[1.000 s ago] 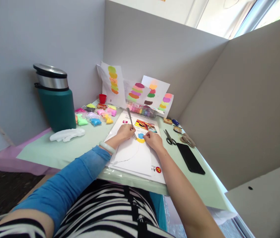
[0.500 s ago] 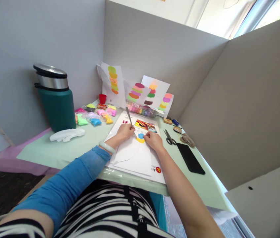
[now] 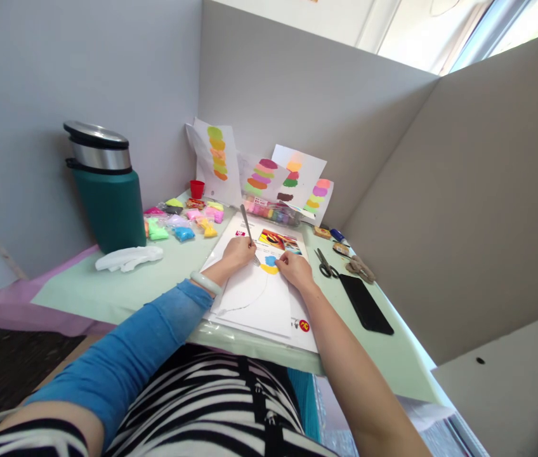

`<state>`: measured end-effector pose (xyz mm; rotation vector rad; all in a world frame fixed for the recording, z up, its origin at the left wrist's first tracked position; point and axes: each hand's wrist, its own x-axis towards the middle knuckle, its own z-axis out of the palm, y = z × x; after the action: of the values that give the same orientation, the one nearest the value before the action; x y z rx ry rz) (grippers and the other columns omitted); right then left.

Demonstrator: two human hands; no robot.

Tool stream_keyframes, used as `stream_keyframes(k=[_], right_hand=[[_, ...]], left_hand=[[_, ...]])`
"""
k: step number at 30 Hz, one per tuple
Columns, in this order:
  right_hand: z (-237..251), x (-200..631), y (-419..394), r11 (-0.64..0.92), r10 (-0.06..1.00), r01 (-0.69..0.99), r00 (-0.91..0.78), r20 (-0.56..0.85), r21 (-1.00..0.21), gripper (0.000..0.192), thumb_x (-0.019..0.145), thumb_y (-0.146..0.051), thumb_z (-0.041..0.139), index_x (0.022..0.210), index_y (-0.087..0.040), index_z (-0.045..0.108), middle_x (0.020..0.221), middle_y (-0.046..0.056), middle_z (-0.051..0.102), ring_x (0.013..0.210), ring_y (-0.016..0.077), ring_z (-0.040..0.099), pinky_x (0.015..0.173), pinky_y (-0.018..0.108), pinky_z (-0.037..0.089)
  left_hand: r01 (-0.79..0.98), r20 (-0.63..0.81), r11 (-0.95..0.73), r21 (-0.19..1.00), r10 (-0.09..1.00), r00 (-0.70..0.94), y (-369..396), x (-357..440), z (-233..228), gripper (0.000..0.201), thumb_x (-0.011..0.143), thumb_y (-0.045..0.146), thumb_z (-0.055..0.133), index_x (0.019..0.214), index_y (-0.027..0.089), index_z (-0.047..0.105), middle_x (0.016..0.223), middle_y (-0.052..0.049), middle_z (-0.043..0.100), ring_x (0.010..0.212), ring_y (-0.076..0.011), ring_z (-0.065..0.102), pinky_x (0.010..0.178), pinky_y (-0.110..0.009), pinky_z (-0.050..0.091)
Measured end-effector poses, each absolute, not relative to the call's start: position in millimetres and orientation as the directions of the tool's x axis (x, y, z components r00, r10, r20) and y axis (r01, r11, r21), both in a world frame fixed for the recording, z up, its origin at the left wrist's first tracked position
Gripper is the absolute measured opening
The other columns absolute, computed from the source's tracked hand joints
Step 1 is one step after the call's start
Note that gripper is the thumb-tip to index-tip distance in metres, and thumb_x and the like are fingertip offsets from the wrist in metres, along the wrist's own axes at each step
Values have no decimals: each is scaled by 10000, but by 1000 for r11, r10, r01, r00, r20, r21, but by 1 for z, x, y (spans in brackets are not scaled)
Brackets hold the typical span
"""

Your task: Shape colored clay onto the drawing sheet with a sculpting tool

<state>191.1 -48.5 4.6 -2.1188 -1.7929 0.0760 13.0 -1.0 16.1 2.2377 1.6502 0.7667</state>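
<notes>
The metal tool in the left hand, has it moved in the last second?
Yes, slightly. The metal tool in the left hand has tipped further left: its upper end now sits farther from the colourful picture on the sheet, which stayed put.

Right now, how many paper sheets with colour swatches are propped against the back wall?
4: leftmost sheet, second sheet, tallest sheet behind it, rightmost sheet. More may be hidden behind them.

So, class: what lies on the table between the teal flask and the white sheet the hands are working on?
In the head view, small bags of coloured clay lie between the teal flask and the white sheet, with a white glove-like bundle nearer the flask.
</notes>
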Motion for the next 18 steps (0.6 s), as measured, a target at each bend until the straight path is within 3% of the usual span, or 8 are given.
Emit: stream_keyframes(k=[6, 13, 18], right_hand=[[5, 191, -48, -130, 964, 941, 193, 181, -312, 192, 797, -391, 517, 847, -237, 620, 837, 6, 663, 819, 161, 579, 600, 230, 332], [4, 191, -48, -134, 964, 943, 195, 181, -303, 196, 795, -404, 521, 846, -242, 619, 835, 4, 663, 828, 164, 584, 599, 232, 336], [6, 190, -49, -139, 966, 945, 196, 170, -297, 199, 799, -403, 522, 859, -241, 620, 853, 6, 664, 840, 163, 588, 613, 232, 346]], left_hand=[[820, 290, -316, 477, 937, 192, 0, 13, 16, 261, 798, 269, 451, 881, 179, 681, 898, -85, 697, 863, -208, 630, 709, -231, 450], [758, 271, -381, 529, 923, 275, -3, 13, 17, 242, 806, 302, 470, 879, 181, 667, 761, -49, 694, 793, -180, 638, 697, -219, 443], [786, 266, -359, 504, 930, 255, -2, 12, 17, 239, 809, 293, 462, 881, 185, 663, 797, -54, 694, 818, -182, 633, 708, -219, 446]])
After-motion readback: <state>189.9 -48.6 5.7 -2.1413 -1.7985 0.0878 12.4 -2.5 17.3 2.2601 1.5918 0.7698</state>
